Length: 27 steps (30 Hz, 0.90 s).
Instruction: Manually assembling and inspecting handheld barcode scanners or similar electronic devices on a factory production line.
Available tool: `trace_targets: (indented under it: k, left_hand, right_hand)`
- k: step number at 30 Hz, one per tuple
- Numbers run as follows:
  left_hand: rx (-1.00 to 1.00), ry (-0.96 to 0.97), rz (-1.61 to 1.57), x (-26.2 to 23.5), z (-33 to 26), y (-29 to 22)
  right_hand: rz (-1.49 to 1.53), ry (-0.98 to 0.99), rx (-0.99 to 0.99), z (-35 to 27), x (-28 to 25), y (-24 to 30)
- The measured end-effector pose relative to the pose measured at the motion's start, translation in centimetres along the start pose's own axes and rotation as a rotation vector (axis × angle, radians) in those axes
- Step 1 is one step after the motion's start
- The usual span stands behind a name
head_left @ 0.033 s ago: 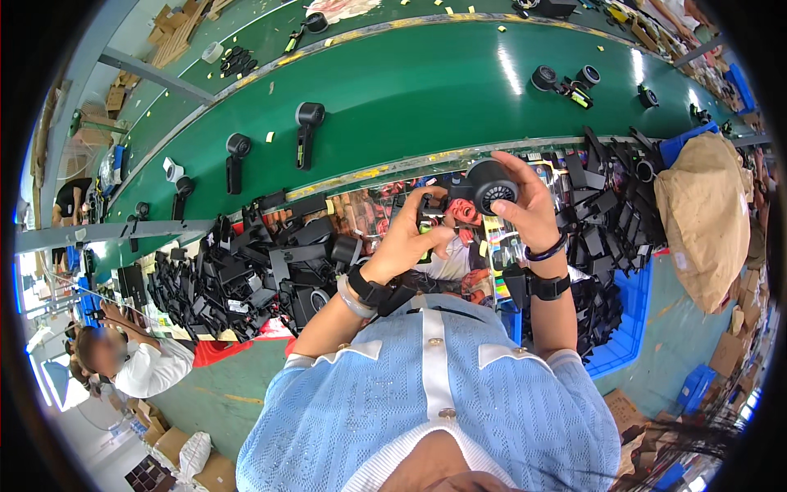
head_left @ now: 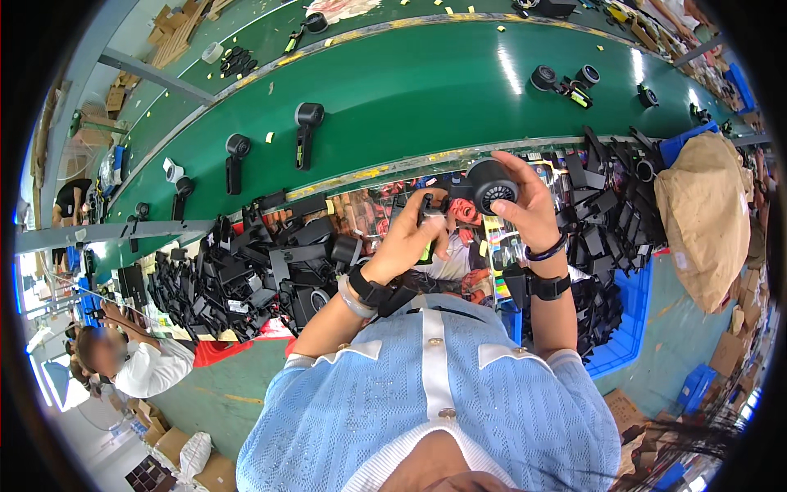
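Observation:
My right hand (head_left: 531,209) grips the round black head of a handheld fan (head_left: 490,182), its vented face turned toward me. Thumb and fingers press on opposite sides of the head. My left hand (head_left: 406,238) is closed on the fan's dark handle end, to the left of the head. The fingers hide most of that end, and a yellow-green bit shows just below them. Under both hands lies a worktop covered with printed pictures (head_left: 451,266).
Black plastic parts (head_left: 221,279) are heaped to the left, with another heap (head_left: 611,213) to the right. Beyond runs a green conveyor belt (head_left: 393,107) carrying several fans (head_left: 309,131). A blue crate (head_left: 627,328) and a brown sack (head_left: 705,221) stand right. A person (head_left: 147,361) works at far left.
My left thumb and fingers have drawn closer together around the dark handle end. My right hand and the fan head have stayed in place.

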<state>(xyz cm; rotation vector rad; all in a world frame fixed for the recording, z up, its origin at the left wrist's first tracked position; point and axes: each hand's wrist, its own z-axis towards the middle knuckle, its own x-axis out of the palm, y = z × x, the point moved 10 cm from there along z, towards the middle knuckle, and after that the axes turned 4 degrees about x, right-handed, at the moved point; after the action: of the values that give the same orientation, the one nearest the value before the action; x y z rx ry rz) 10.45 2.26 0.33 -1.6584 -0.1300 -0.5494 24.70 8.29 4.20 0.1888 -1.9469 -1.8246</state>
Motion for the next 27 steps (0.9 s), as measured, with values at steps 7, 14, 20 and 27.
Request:
trace_targets:
  k: [7, 14, 20, 27]
  left_hand:
    - [-0.038, -0.121, 0.021, -0.4, 0.8, 0.4]
    - [-0.112, -0.201, 0.077, -0.7, 0.8, 1.7]
    - [-0.238, -0.096, 0.264, -0.9, 1.0, 1.8]
    - [-0.224, 0.088, 0.271, 1.9, -0.6, 3.0]
  right_hand:
    - [-0.018, 0.024, -0.043, -0.1, 0.1, 0.5]
    - [-0.040, 0.029, -0.036, -0.2, 0.2, 0.4]
    - [-0.152, 0.197, 0.074, 0.8, 0.9, 0.6]
    - [-0.635, 0.629, 0.121, 2.2, 3.3, -1.8]
